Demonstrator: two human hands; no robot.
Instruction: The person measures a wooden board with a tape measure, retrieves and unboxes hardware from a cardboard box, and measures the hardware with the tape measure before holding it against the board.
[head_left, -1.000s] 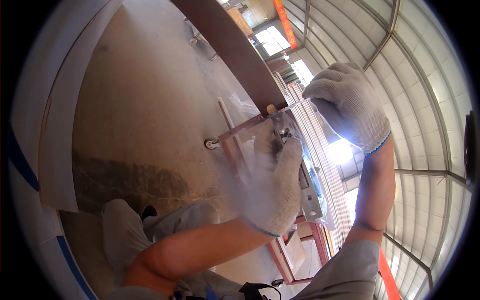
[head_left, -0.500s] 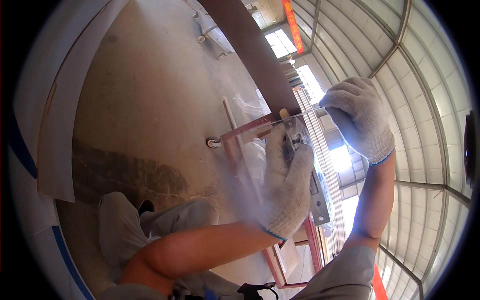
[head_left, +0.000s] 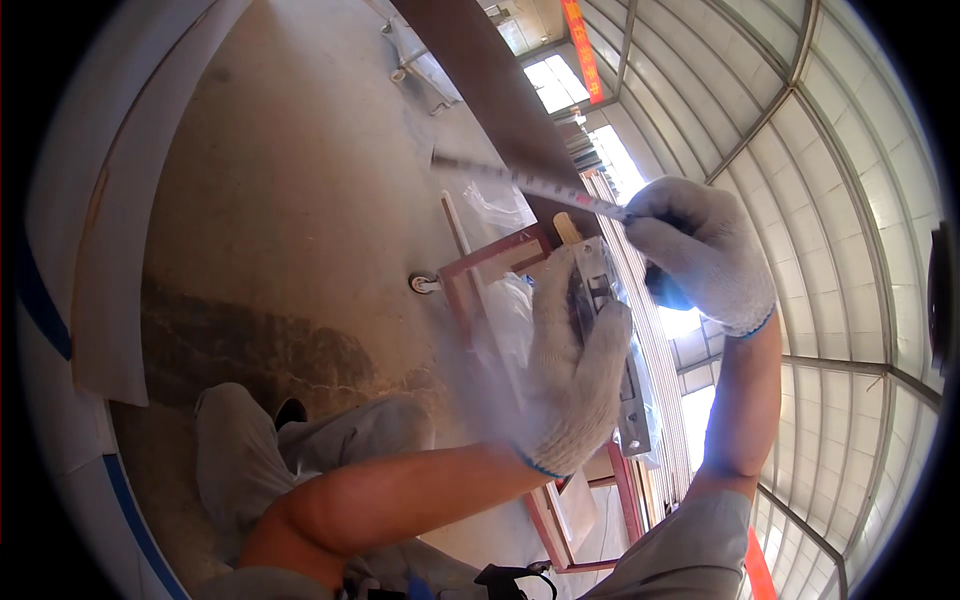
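Note:
My right hand (head_left: 705, 250), in a white knit glove, is closed around a tape measure, whose dark case (head_left: 664, 287) shows only in part under the fingers. From the hand the tape blade (head_left: 545, 186) sticks out to the left, blurred toward its free end. Lower and to the left, my gloved left hand (head_left: 580, 370) grips a long metal lock plate (head_left: 632, 405) with holes and a slot, its thumb on the near face. Just beyond the plate's upper end shows a short light wooden piece (head_left: 567, 228). The left fingertips are partly hidden behind the plate.
A long brown board (head_left: 500, 90) slants down from the top toward my hands. Below it stands a dark red frame (head_left: 500, 250) with a caster (head_left: 424, 284). Stacked panels (head_left: 665, 390) rise behind the plate. A pale board edge (head_left: 120, 300) runs along the left.
The tape blade, which ran from my right hand across the top of the left hand, now points up and left, clear of the plate. My right hand has dropped slightly; the left keeps its grip.

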